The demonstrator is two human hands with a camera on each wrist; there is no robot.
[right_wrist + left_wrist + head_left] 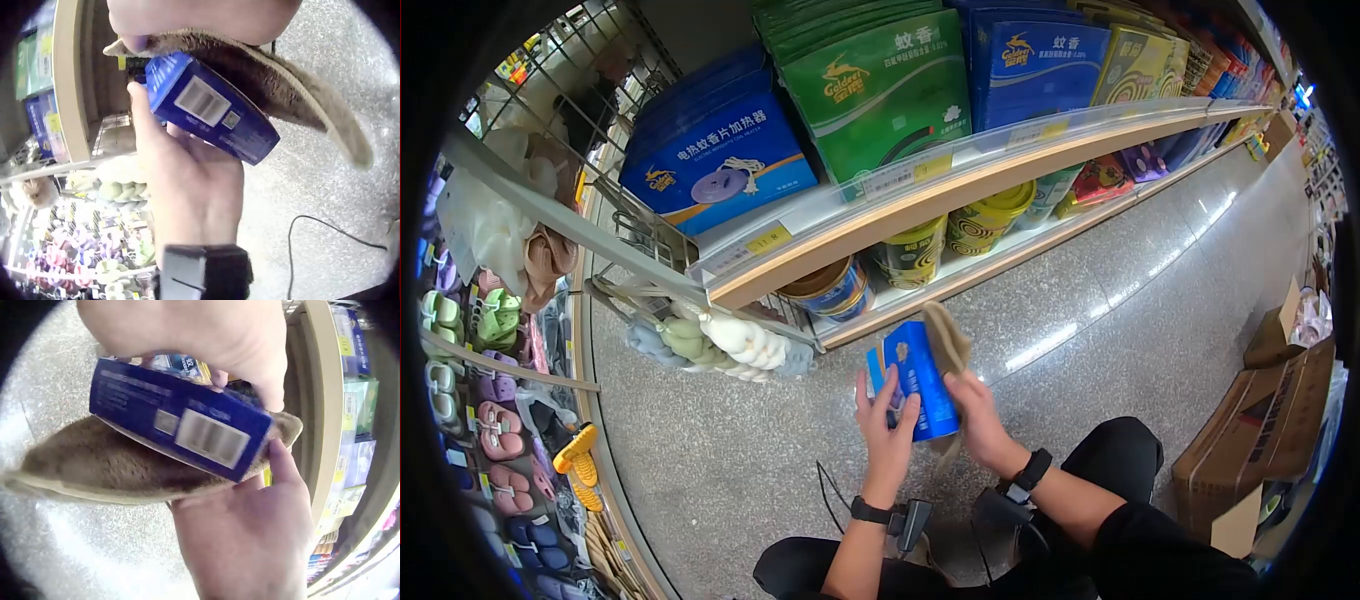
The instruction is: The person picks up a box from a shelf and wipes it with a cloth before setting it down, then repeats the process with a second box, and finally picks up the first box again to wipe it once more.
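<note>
My left hand (pixel 887 432) grips a small blue box (pixel 920 385) between thumb and fingers. A white barcode label (pixel 212 439) is printed on the side of the box in both wrist views. My right hand (pixel 983 425) holds a brown plush cloth (pixel 946 342) with a paler edge against the right side of the box. In the left wrist view, the cloth (pixel 119 459) spreads along beneath the box. The right wrist view shows the right hand (pixel 206 19) above the cloth (pixel 275 90), while the left hand (pixel 190 181) supports the box from below.
Ahead, a shelf (pixel 960 228) carries a larger blue carton (pixel 718 165), green packs (pixel 880 85) and blue packs (pixel 1032 60). Tubs (pixel 912 250) stand on the lower shelf. Slippers (pixel 500 430) hang at left. Cardboard boxes (pixel 1250 430) stand on the floor at right.
</note>
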